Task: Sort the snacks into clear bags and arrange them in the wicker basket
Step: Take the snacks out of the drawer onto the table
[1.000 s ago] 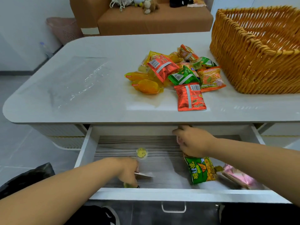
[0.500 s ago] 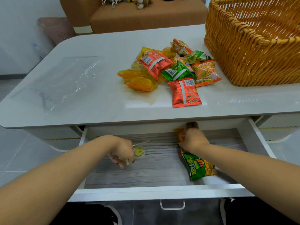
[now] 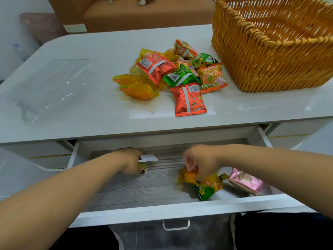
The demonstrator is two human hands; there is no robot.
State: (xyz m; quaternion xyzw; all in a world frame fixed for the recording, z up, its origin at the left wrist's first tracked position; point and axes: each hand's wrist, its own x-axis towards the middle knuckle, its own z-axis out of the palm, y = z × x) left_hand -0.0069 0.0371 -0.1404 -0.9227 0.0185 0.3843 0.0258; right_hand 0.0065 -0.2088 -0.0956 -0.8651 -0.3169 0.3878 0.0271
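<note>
Head view: two bare arms reach into an open drawer (image 3: 137, 188) under a white table (image 3: 86, 112).
Right hand: the right hand (image 3: 201, 162), lower centre-right of the frame, curls its fingers round a yellow-orange snack packet (image 3: 191, 176) and holds it above the drawer floor; the packet is blurred.
Beneath it: a green packet (image 3: 205, 193) lies just under the held one, and a pink packet (image 3: 246, 183) lies beside them toward the drawer's right end.
Left hand: the left hand (image 3: 130, 162), lower centre, is curled round a small yellowish snack (image 3: 143, 166); a white card-like piece (image 3: 148, 157) shows just past its fingertips.
Table top: a snack pile (image 3: 173, 74) of red, green, orange and yellow packets lies in the upper centre, with one red packet (image 3: 189, 100) at its near edge.
Clear bags: flat clear bags (image 3: 54, 85) lie on the table at the left, well apart from the pile.
Basket: the wicker basket (image 3: 261, 56) stands at the upper right, near the pile.
Background: a brown sofa (image 3: 144, 13) sits behind the table at the top.
</note>
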